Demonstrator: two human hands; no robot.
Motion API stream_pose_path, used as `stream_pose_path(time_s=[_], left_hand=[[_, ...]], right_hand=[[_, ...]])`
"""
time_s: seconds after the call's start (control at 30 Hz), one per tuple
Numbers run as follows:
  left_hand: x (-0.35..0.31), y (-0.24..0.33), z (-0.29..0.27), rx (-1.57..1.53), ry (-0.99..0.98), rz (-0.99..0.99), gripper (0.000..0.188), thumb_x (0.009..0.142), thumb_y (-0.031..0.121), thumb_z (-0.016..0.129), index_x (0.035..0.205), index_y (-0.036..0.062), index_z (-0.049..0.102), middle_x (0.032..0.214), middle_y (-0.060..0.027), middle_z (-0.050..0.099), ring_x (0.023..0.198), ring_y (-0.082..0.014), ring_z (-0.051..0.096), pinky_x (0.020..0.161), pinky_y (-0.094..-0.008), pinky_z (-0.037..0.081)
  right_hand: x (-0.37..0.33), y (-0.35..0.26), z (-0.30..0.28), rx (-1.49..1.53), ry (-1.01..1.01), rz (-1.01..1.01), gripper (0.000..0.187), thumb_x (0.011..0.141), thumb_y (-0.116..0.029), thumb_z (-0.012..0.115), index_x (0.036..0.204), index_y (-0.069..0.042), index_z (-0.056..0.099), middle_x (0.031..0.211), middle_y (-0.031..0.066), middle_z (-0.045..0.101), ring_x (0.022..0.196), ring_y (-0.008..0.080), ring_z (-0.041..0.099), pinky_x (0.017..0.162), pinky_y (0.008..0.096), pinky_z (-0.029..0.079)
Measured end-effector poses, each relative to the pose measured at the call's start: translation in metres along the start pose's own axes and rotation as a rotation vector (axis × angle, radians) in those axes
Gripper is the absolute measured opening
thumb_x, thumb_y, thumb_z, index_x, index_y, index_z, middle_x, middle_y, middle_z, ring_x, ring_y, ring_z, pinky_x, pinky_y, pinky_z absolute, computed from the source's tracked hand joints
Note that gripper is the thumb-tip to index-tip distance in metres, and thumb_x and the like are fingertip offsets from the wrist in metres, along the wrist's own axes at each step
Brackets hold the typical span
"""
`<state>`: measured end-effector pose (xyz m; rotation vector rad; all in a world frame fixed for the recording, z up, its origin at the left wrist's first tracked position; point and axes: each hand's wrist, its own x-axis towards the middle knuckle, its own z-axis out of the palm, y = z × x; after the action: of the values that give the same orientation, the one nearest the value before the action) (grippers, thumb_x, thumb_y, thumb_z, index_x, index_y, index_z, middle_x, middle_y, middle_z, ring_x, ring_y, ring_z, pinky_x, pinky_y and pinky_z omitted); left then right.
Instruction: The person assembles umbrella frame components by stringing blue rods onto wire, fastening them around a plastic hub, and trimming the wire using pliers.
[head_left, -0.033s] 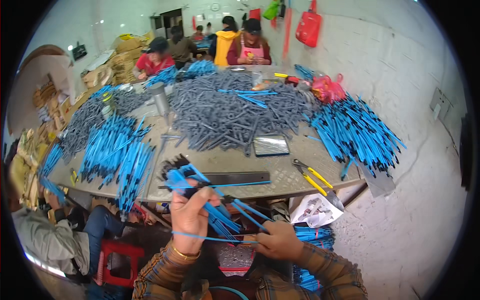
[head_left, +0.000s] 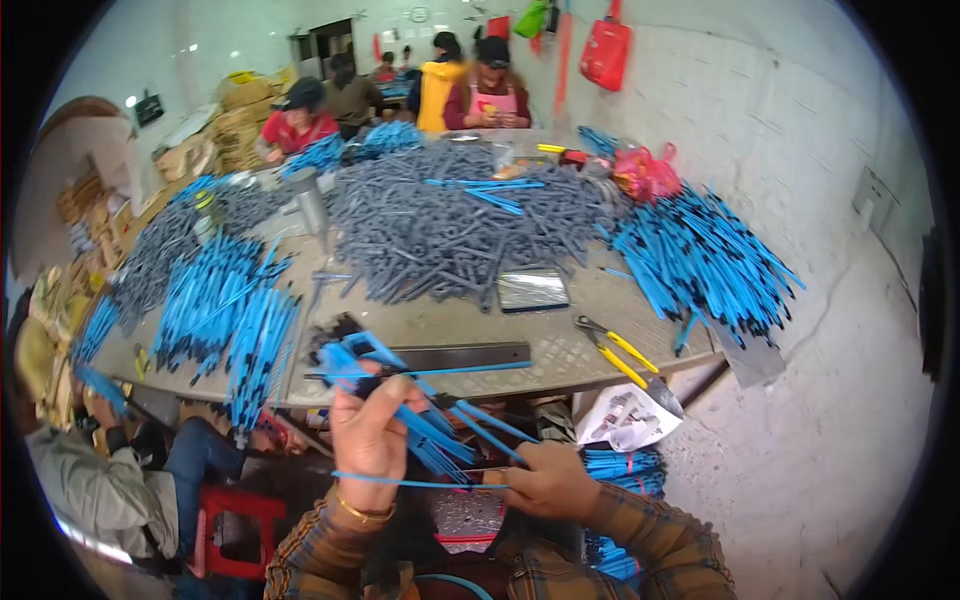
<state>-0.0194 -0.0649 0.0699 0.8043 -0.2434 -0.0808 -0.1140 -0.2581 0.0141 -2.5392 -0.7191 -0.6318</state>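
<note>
My left hand (head_left: 372, 435) is closed round a bundle of thin blue sticks with black ends (head_left: 428, 440), held in front of the table edge. To its right, my right hand (head_left: 550, 482) has its fingers curled on the ends of a few blue sticks (head_left: 490, 427) that slant down from the bundle. A thin blue strip (head_left: 420, 482) runs across from the left wrist to the right fingers. Behind the hands, a dark grey metal bar (head_left: 455, 356) lies along the near table edge, with one blue stick on it. The right fingertips are partly hidden.
A large heap of grey plastic parts (head_left: 450, 220) covers the table's middle. Blue stick piles lie left (head_left: 215, 300) and right (head_left: 700, 260). Yellow-handled pliers (head_left: 617, 350) and a shallow box (head_left: 532, 291) sit near the front. Co-workers sit beyond; a person (head_left: 85, 490) sits at left by a red stool (head_left: 237, 530).
The whole scene sits slightly further left and higher in the picture. Both hands keep the same hold on the blue sticks.
</note>
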Motion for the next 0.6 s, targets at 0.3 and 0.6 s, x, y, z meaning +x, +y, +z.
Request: stream_pose_path(time_s=[0.3, 0.6], left_hand=[[0.009, -0.006, 0.003, 0.095, 0.052, 0.156, 0.019, 0.081, 0.001, 0.056, 0.097, 0.0100, 0.051, 0.074, -0.0037, 0.053, 0.065, -0.0149, 0.053, 0.057, -0.0282, 0.045], [0.008, -0.001, -0.011, -0.147, -0.082, 0.033, 0.017, 0.084, -0.001, 0.052, 0.099, 0.0063, 0.052, 0.069, -0.0046, 0.053, 0.060, -0.0150, 0.051, 0.057, -0.0274, 0.043]], right_hand=[[-0.009, 0.002, 0.017, 0.083, 0.057, -0.003, 0.018, 0.070, -0.024, 0.066, 0.075, -0.013, 0.053, 0.071, 0.0058, 0.046, 0.059, 0.0246, 0.050, 0.050, 0.0358, 0.039], [-0.008, -0.004, 0.036, 0.408, 0.218, 0.312, 0.011, 0.079, -0.008, 0.057, 0.090, -0.004, 0.056, 0.078, 0.0138, 0.055, 0.066, 0.0320, 0.055, 0.059, 0.0370, 0.045]])
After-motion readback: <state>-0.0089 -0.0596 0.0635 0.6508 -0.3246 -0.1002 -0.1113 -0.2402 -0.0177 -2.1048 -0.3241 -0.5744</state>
